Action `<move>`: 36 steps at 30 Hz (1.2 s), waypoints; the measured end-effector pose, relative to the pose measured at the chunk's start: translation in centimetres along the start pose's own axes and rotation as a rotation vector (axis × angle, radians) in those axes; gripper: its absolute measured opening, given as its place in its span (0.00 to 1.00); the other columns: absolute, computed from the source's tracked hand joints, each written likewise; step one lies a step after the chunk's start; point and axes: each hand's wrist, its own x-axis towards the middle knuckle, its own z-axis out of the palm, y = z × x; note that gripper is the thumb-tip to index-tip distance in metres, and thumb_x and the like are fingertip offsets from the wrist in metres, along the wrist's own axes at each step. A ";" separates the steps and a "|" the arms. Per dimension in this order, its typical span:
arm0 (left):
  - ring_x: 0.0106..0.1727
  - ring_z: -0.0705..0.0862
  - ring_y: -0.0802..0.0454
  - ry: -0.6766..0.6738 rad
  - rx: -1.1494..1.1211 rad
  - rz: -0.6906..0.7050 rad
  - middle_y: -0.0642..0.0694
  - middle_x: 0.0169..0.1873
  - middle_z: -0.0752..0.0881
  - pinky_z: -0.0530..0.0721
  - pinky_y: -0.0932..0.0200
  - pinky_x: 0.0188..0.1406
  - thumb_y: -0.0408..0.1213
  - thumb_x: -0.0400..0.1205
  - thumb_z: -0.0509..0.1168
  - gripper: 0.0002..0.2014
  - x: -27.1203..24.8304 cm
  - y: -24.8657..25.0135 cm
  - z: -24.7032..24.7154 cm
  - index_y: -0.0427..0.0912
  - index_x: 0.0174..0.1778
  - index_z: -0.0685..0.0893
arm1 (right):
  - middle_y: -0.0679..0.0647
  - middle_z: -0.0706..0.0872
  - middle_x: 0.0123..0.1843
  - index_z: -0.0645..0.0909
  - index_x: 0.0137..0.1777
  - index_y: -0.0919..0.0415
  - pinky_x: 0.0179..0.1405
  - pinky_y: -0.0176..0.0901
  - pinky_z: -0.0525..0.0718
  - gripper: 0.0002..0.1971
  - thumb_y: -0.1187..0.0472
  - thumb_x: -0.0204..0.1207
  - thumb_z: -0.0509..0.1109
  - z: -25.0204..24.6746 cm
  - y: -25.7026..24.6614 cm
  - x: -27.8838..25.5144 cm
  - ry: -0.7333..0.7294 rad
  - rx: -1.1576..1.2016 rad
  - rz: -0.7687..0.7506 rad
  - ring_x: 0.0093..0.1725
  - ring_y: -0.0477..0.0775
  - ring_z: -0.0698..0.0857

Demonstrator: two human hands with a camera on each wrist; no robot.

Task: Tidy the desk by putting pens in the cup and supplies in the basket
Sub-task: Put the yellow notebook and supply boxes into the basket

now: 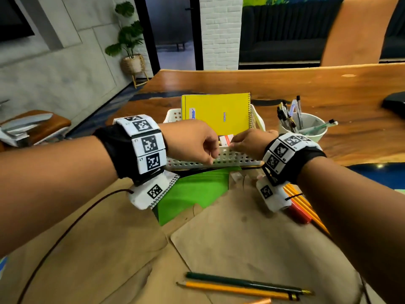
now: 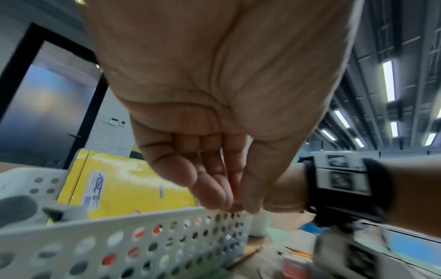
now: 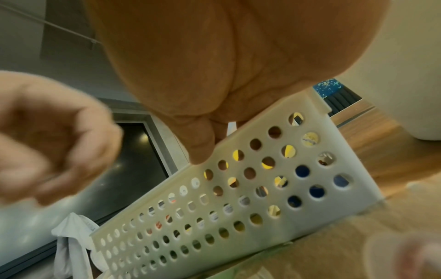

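A white perforated basket [image 1: 197, 162] [image 2: 119, 236] [image 3: 238, 217] stands mid-desk with a yellow spiral notebook [image 1: 219, 113] [image 2: 124, 188] upright inside. Both hands hover over its near rim. My left hand [image 1: 210, 154] [image 2: 236, 205] [image 3: 59, 141] has curled fingers with the thumb against the fingertips, and nothing shows in it. My right hand [image 1: 235, 145] [image 3: 207, 139] reaches over the rim and pinches a white and red packet [image 1: 225, 138] inside the basket. To the right, a white cup [image 1: 311, 126] holds several pens.
A green notebook [image 1: 197, 191] lies in front of the basket. Yellow pencils [image 1: 306, 205] and a red item [image 1: 300, 213] lie under my right wrist. A dark green pencil [image 1: 241, 281] and an orange pencil [image 1: 236, 290] lie near the front edge. A dark cable [image 1: 65, 227] trails left.
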 end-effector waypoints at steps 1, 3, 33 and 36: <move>0.43 0.87 0.65 -0.094 -0.009 0.013 0.59 0.41 0.89 0.84 0.65 0.47 0.45 0.78 0.78 0.09 -1.4 0.1 0.2 0.54 0.53 0.90 | 0.45 0.86 0.67 0.84 0.68 0.45 0.54 0.42 0.56 0.17 0.44 0.87 0.61 -0.1 -0.1 -0.2 -0.002 0.009 -0.001 0.70 0.52 0.80; 0.47 0.87 0.65 -0.316 0.025 -0.001 0.60 0.45 0.89 0.83 0.68 0.48 0.46 0.76 0.79 0.15 -3.6 -0.5 1.1 0.57 0.57 0.88 | 0.47 0.85 0.70 0.83 0.71 0.48 0.50 0.37 0.62 0.18 0.45 0.87 0.61 -0.3 -0.3 -0.5 -0.019 0.036 -0.002 0.69 0.53 0.81; 0.77 0.72 0.41 0.842 0.518 0.040 0.53 0.66 0.81 0.56 0.32 0.76 0.53 0.76 0.69 0.21 -6.1 -3.6 -3.2 0.65 0.68 0.83 | 0.55 0.89 0.46 0.77 0.56 0.51 0.43 0.45 0.85 0.15 0.67 0.75 0.75 -3.5 -8.5 -3.1 0.174 0.381 -0.326 0.39 0.54 0.86; 0.85 0.57 0.33 1.109 0.328 -0.324 0.41 0.84 0.62 0.57 0.33 0.80 0.63 0.68 0.72 0.48 -7.1 -5.4 -4.2 0.61 0.85 0.63 | 0.48 0.87 0.43 0.79 0.48 0.51 0.40 0.39 0.85 0.12 0.69 0.75 0.73 -4.6 -6.0 -0.8 0.412 0.583 -0.191 0.37 0.45 0.84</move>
